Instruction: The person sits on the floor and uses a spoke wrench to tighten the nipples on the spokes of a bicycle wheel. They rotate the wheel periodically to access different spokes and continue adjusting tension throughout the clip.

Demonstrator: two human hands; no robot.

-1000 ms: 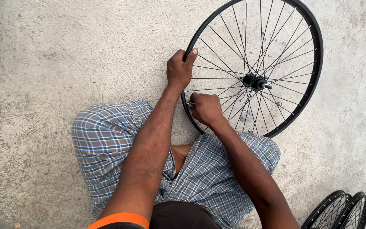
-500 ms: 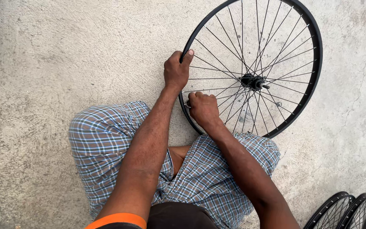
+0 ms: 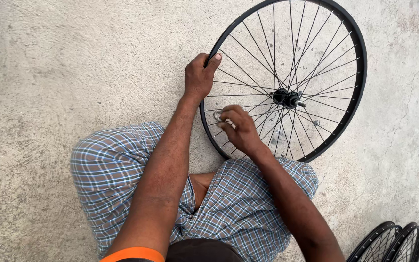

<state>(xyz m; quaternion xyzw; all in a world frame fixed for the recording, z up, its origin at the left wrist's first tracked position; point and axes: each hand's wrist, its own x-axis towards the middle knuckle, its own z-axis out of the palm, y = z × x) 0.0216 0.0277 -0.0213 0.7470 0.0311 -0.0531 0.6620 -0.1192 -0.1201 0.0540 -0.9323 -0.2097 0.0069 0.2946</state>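
The bicycle wheel (image 3: 287, 80) stands on the concrete floor (image 3: 64, 73) just beyond the person's knees. The left hand (image 3: 199, 77) clamps its rim to steady it, while the right hand (image 3: 238, 128), inside the rim, pinches a small metal tool (image 3: 217, 115) at a spoke.

A single head-worn camera looks almost straight down from above at close range. The wearer's checked shorts (image 3: 122, 170) fill the near edge, and both forearms reach away toward a bicycle wheel (image 3: 287, 80) at far right. Concrete floor (image 3: 59, 73) fills the left; two more wheel rims (image 3: 394, 242) are cut off at the near-right corner.
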